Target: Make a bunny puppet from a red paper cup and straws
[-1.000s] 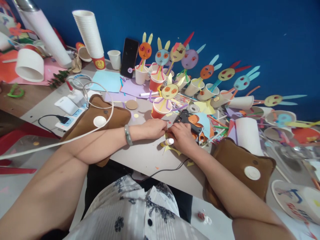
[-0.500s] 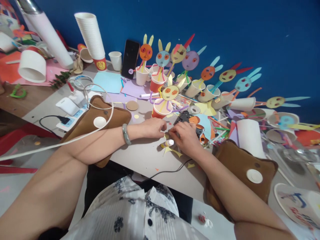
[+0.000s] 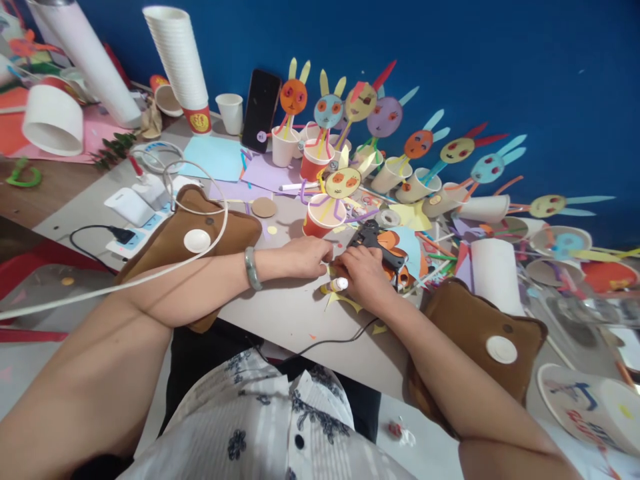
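My left hand (image 3: 311, 257) rests low over the table with its fingers curled together, just in front of a red paper cup (image 3: 314, 221). A yellow paper rabbit head (image 3: 343, 183) with purple pipe-cleaner arms stands in that cup. Close on the right, my right hand (image 3: 364, 272) has its fingers bent down toward the left fingertips. Whatever lies between the fingers of either hand is hidden. A small glue stick (image 3: 339, 285) with a white cap lies beside my right hand, above yellow paper scraps (image 3: 345, 304). Behind that hand is a black glue gun (image 3: 371, 235).
Several paper rabbits in cups line the blue wall, one with an orange head (image 3: 293, 97). A cup stack (image 3: 177, 63) and a phone (image 3: 262, 107) stand at the back left. Brown cushions (image 3: 235, 230) flank my arms. A white cable (image 3: 150, 283) crosses over my left forearm.
My right hand has shifted slightly and its fingers lie lower and flatter. The left hand stays nearly in place. The view has tilted a little.
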A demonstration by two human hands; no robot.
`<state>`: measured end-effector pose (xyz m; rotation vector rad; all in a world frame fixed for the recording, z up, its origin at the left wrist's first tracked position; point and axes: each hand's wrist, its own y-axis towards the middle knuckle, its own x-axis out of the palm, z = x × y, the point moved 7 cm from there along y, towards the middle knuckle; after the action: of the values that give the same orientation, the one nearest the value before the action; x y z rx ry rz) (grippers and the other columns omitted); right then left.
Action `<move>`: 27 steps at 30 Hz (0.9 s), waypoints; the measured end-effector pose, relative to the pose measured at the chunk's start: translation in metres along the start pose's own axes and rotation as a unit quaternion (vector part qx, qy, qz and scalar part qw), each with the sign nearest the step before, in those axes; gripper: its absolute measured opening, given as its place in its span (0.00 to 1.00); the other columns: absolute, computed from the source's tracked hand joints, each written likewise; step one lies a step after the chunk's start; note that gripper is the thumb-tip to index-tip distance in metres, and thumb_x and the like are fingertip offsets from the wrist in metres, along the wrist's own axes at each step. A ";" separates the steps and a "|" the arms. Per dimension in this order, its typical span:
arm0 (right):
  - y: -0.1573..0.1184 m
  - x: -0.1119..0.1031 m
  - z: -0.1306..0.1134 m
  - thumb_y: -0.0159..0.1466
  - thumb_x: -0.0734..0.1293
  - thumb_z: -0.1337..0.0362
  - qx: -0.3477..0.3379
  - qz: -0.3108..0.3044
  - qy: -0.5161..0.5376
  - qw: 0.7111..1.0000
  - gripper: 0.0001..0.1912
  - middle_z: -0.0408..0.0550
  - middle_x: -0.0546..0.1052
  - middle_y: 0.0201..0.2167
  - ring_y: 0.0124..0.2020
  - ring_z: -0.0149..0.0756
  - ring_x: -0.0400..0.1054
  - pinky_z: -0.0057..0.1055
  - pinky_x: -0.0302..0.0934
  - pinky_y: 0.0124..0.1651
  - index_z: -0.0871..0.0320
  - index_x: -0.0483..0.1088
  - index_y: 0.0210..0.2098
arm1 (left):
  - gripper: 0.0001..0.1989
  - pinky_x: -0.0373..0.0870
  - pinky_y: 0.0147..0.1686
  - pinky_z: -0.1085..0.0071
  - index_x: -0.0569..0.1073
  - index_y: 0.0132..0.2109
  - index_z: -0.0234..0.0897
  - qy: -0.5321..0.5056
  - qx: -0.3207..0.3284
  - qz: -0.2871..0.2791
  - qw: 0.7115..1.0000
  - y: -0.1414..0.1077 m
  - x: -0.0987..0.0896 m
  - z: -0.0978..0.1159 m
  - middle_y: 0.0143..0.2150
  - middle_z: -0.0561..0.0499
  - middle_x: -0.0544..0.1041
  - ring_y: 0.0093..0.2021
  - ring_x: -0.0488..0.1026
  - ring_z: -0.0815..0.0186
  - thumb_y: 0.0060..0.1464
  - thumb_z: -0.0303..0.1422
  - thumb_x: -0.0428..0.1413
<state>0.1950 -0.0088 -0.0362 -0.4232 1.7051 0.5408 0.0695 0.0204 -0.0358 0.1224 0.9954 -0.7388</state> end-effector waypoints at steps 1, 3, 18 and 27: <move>0.000 0.000 -0.001 0.72 0.62 0.67 0.000 0.001 -0.001 1.000 0.11 0.54 0.78 0.34 0.41 0.47 0.65 0.44 0.48 0.47 0.56 0.73 0.34 | 0.12 0.71 0.42 0.67 0.81 0.49 0.35 -0.003 0.001 0.002 1.000 0.000 -0.001 0.001 0.47 0.43 0.85 0.48 0.81 0.55 0.59 0.30 0.59; 0.000 0.000 -0.002 0.72 0.62 0.68 0.000 0.003 -0.003 1.000 0.11 0.54 0.78 0.34 0.40 0.46 0.65 0.44 0.48 0.46 0.56 0.72 0.34 | 0.11 0.70 0.40 0.68 0.81 0.48 0.35 -0.016 0.007 0.005 1.000 -0.001 -0.004 0.003 0.44 0.45 0.85 0.44 0.81 0.58 0.58 0.29 0.60; -0.003 -0.032 0.013 0.73 0.62 0.59 0.056 0.128 0.141 0.980 0.09 0.49 0.77 0.35 0.39 0.46 0.70 0.45 0.56 0.49 0.52 0.67 0.36 | 0.10 0.63 0.31 0.73 0.77 0.39 0.34 -0.256 0.000 0.048 0.966 -0.004 -0.019 0.000 0.27 0.58 0.73 0.28 0.67 0.71 0.51 0.34 0.64; -0.003 -0.037 0.014 0.72 0.63 0.57 0.076 0.138 0.227 0.961 0.10 0.48 0.77 0.32 0.35 0.42 0.70 0.42 0.61 0.43 0.52 0.68 0.34 | 0.08 0.66 0.33 0.74 0.73 0.32 0.34 -0.321 0.000 0.057 0.945 -0.004 -0.020 0.005 0.26 0.56 0.74 0.28 0.70 0.72 0.57 0.30 0.62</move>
<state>0.2149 -0.0039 -0.0022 -0.2041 2.2534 0.5344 0.0637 0.0251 -0.0165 -0.0628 0.3613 -0.6110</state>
